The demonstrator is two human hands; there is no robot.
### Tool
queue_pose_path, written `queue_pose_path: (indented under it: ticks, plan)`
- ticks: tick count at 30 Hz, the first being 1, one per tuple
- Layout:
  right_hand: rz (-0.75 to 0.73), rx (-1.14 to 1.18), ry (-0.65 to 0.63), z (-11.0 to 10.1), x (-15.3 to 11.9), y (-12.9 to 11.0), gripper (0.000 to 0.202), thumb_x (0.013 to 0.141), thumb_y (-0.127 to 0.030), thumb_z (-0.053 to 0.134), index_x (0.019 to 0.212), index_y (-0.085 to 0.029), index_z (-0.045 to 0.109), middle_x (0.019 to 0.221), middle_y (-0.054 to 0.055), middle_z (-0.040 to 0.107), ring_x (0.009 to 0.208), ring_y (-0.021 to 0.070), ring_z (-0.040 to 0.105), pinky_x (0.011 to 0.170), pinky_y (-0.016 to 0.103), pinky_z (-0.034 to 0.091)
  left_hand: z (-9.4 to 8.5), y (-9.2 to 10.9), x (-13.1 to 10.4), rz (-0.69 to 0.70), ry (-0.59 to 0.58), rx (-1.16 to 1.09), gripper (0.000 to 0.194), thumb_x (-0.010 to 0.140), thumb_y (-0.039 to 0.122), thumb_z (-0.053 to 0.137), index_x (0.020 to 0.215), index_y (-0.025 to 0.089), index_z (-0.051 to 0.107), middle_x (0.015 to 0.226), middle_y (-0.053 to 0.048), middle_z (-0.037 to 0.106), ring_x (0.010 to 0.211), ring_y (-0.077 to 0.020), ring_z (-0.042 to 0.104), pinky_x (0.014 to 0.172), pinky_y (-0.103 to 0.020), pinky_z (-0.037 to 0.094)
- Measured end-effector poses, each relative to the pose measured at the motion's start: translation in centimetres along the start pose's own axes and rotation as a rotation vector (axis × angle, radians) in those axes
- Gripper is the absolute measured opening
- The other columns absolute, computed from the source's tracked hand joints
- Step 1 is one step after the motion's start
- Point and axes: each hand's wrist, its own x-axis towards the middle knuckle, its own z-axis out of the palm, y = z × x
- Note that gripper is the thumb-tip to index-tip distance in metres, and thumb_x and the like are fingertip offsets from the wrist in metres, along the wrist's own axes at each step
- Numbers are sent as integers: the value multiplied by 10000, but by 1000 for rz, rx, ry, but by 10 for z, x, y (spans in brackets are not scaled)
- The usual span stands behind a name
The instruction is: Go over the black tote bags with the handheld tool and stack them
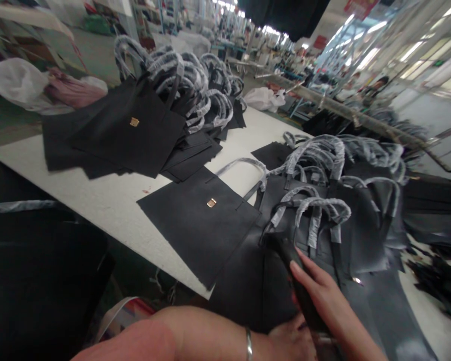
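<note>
My right hand (321,288) grips a long dark piece (304,303) over black panels (244,286); can't tell if my left hand (289,342) grips too. I'd keep it off the wrapped handles (313,231) just beyond.

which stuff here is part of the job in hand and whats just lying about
Likely the job:
dark object, held in the right hand
flat black bags
wrapped handles

Seemingly lying about:
white plastic bag
reddish bundle beside it
</note>
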Motion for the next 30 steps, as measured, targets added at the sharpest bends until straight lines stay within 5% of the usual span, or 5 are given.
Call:
queue_pose_path:
  ticks: [4,9,17,22,30]
  plan:
    - [-6,46,225,-50,-7,-2,891,684,-580,695,1423,-195,380,458,-43,612,408,175,566,383,235,412,-49,-1,-24,-3,132,0,278,887,290,454,1086,155,593,1239,-81,559,1212,-190,473,1035,-338,377]
    - [214,59,165,-84,-24,25,781,729,-544,672,1369,-158,441,472,-17,618,399,185,571,382,255,421,-103,-32,-39,-475,330,97,407,874,331,541,1241,161,497,1395,-112,418,1322,-265,330,1144,-474,198]
    - [114,181,176,-70,6,26,682,709,-461,717,1290,-185,490,608,-21,664,410,165,574,385,268,455,-96,-55,-40,-526,319,106,644,766,420,702,1285,146,437,1370,-113,441,1292,-245,369,1153,-424,229]
    - [242,152,175,-81,-26,32,770,712,-518,702,1364,-206,436,559,-17,669,420,173,594,386,248,449,-104,-61,-37,-686,400,71,971,507,550,838,1277,136,415,1311,-148,427,1182,-325,419,1019,-487,370]
    - [162,188,113,-54,-23,39,878,688,-513,714,1430,-196,368,551,-38,639,410,168,585,383,255,450,-125,-87,-32,-621,322,-226,419,632,270,817,969,135,605,1025,-68,566,925,-198,551,829,-307,461]
